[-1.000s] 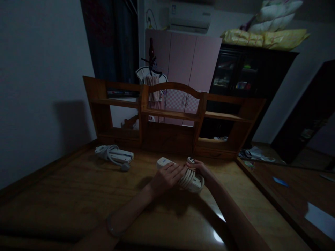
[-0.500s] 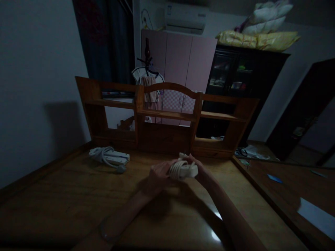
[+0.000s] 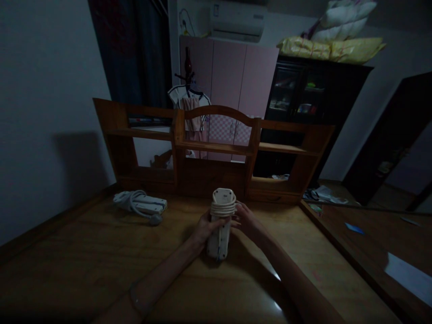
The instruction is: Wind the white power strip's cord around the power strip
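Over the desk I hold a white power strip (image 3: 216, 243) upright, its long back face turned toward me. Its white cord (image 3: 223, 208) is wound in several loops around the upper half. My left hand (image 3: 206, 228) grips the strip from the left, thumb across the front just below the loops. From the right, my right hand (image 3: 246, 219) has its fingers bent against the strip's edge beside the cord; some fingertips are hidden behind it. Farther left on the desk lies a second power strip (image 3: 151, 203) with a grey cord coiled on it and its plug (image 3: 155, 219) resting on the wood.
A wooden shelf unit (image 3: 216, 146) stands along the desk's back edge. A raised wooden edge (image 3: 337, 245) borders the right side; beyond it lie a blue card (image 3: 354, 228) and a white sheet (image 3: 408, 274). A wall (image 3: 50, 135) rises at the left.
The held power strip has turned from lying end-on toward me to standing upright with its back face showing. My left thumb now crosses its front, and my right hand sits at its right edge.
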`<state>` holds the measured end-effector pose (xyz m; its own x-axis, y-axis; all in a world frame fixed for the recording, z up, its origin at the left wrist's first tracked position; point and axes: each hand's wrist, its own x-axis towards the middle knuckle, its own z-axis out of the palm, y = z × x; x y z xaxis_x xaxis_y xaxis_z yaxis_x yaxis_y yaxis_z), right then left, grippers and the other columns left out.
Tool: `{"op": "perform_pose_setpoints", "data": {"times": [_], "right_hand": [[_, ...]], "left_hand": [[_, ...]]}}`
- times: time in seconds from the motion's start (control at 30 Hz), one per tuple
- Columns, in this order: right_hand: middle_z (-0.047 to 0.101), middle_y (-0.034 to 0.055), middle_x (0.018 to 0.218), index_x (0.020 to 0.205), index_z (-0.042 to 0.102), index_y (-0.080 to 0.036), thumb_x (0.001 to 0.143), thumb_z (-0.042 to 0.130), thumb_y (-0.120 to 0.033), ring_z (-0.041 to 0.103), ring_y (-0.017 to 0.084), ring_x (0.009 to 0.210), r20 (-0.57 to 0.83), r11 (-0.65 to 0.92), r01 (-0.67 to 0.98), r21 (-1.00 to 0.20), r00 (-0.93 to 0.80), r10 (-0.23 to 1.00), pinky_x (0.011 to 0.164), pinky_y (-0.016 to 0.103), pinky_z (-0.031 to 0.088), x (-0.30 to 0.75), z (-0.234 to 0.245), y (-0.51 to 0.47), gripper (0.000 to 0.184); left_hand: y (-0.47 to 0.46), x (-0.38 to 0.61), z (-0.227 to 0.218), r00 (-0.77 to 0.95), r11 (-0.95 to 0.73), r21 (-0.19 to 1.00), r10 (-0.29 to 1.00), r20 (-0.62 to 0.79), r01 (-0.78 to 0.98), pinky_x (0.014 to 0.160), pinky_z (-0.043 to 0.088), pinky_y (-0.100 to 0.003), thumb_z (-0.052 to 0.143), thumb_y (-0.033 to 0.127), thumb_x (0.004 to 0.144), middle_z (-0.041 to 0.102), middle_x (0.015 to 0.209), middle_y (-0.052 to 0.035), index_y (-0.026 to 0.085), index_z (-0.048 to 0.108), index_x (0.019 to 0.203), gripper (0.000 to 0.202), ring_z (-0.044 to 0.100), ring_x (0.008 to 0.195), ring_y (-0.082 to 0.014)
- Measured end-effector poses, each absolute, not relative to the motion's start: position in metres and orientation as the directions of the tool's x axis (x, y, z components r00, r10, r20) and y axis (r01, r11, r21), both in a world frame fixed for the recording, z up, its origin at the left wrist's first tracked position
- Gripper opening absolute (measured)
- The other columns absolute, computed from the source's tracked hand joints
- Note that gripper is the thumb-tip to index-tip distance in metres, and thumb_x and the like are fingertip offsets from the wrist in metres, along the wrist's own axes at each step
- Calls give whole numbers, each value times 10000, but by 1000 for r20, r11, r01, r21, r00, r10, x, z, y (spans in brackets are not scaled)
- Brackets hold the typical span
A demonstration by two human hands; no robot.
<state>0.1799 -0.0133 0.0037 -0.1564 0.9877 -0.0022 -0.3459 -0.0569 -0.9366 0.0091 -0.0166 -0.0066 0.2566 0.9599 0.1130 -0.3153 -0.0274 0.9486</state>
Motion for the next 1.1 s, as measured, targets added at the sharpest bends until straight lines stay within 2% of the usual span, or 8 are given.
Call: {"op": "perform_pose_setpoints", "data": {"times": [0.1, 0.23, 0.4, 0.5, 0.67, 0.97, 1.1], "right_hand": [[598, 36, 986, 1056, 528, -249, 660, 756, -491, 607, 165, 804, -27, -69, -317, -946, -133, 991, 657, 285, 507, 179, 3, -16, 516], [596, 37, 978, 1036, 509, -234, 662, 771, -446, 618, 167, 826, 20, -12, -263, -965, -116, 993, 707, 297, 520, 182, 4, -21, 503], [612, 36, 922, 1044, 493, -236, 679, 729, -504, 628, 187, 781, 85, 77, -90, -993, -89, 992, 602, 302, 535, 185, 3, -18, 510], [611, 21, 893, 1029, 493, -238, 667, 731, -511, 622, 171, 730, 129, 124, -60, -990, -79, 989, 569, 302, 545, 186, -2, -10, 512], [584, 4, 883, 992, 474, -238, 694, 703, -513, 614, 163, 744, 212, 211, -25, -977, -59, 975, 554, 285, 555, 184, -4, -7, 466], [534, -4, 923, 923, 417, -231, 750, 669, -476, 621, 158, 735, 343, 344, 19, -939, -48, 938, 552, 298, 573, 178, 3, -21, 392], [531, -23, 870, 917, 388, -234, 740, 687, -456, 616, 151, 712, 337, 339, 13, -941, -64, 939, 583, 317, 578, 176, 2, -20, 413]], "left_hand": [[-15, 10, -8, 311, 35, 947, 948, 69, -318, 725, 513, -312, 810, 334, 591, 690, 1008, -134, 107, 605, 1089, 584, 671, 808, -225], [-17, 10, -6, 345, 57, 952, 937, 53, -300, 720, 515, -301, 810, 335, 604, 687, 1023, -125, 121, 594, 1105, 586, 675, 793, -212], [-21, 8, -6, 395, 89, 950, 918, 38, -299, 694, 510, -280, 783, 368, 644, 691, 1014, -110, 136, 589, 1138, 579, 666, 793, -197], [-19, 10, -9, 408, 112, 935, 912, 38, -337, 725, 507, -284, 764, 389, 669, 684, 1042, -112, 142, 573, 1179, 598, 662, 836, -202], [-14, 13, -12, 366, 167, 893, 931, -2, -419, 706, 501, -274, 697, 457, 729, 702, 969, -105, 141, 596, 1167, 550, 661, 774, -185], [-6, 4, -9, 322, 136, 910, 947, -2, -392, 620, 477, -246, 736, 450, 673, 699, 884, -91, 108, 659, 1023, 495, 632, 663, -156], [-7, 1, -8, 262, 31, 948, 963, 56, -316, 652, 482, -267, 708, 478, 690, 698, 935, -101, 112, 657, 1037, 507, 647, 740, -194]]}}
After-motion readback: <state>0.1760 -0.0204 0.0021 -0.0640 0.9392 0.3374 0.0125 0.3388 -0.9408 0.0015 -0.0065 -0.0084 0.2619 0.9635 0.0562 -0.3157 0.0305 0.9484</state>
